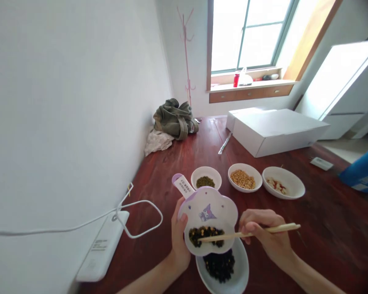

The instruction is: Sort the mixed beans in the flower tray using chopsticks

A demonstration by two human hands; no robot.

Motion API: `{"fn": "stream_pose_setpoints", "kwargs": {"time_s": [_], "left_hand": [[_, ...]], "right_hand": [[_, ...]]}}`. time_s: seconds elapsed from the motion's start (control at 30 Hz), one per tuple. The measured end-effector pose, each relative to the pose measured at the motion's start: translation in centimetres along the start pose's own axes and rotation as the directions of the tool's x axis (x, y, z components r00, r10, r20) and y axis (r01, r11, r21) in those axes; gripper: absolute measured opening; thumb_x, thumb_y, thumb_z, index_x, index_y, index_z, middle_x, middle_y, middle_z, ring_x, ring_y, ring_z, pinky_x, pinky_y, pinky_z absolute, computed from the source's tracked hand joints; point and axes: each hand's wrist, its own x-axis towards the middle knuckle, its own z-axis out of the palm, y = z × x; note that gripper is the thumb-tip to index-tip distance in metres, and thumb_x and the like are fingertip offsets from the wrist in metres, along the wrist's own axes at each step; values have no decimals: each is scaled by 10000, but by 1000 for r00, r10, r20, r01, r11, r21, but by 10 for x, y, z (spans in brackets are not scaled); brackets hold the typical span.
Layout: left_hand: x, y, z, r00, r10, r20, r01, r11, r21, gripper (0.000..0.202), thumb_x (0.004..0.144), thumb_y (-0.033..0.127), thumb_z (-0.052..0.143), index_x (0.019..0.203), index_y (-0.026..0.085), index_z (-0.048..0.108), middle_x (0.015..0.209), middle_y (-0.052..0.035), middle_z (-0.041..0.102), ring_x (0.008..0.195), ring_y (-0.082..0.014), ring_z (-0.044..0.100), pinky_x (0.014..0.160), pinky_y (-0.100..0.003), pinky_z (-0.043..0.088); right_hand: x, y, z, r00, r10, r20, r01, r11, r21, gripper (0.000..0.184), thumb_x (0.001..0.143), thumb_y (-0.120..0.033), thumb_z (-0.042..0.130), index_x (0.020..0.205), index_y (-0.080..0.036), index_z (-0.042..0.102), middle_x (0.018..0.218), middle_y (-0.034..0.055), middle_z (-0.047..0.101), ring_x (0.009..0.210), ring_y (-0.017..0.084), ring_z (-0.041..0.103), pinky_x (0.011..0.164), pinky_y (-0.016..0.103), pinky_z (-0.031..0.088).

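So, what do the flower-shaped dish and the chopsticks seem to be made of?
The dish in the left hand looks like plastic or melamine: smooth, faintly glossy white with a printed cartoon and lilac edge. The chopsticks in the right hand look like bare wood or bamboo: pale tan, matt, no sheen.

White box (276,130), green bag (175,118) and white power strip (102,245)
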Motion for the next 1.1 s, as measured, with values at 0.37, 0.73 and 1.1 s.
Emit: {"fn": "stream_pose_setpoints", "kwargs": {"time_s": [0.37, 0.73, 1.1], "left_hand": [[4, -3, 3, 1000, -4, 19, 6, 995, -101, 672, 873, 713, 875, 1326, 218, 842, 1283, -106, 865, 1230, -375, 751, 1115, -504, 592], [3, 2, 6, 999, 24, 34, -19, 992, -123, 618, 868, 685, 902, 1278, 227, 836, 1239, -87, 876, 1188, -354, 785, 1069, -465, 619], [2, -9, -3, 1000, -7, -30, 5, 998, -61, 671, 858, 679, 890, 1331, 212, 795, 1352, -128, 832, 1292, -392, 733, 1116, -494, 583]], "right_hand": [[-2, 13, 1, 995, 95, -13, -92, 986, 140, 485, 1036, -519, 872, 696, -173, 851, 627, 58, 754, 453, 129, 682, 463, 174, 550], [-6, 33, -3, 992, 123, -7, -119, 970, 212, 515, 1021, -575, 881, 717, -160, 863, 635, 81, 745, 456, 149, 680, 429, 200, 532], [0, 27, -7, 990, 120, -77, -103, 974, 204, 557, 1054, -559, 829, 657, -172, 774, 609, 49, 676, 457, 143, 604, 381, 213, 502]]}}
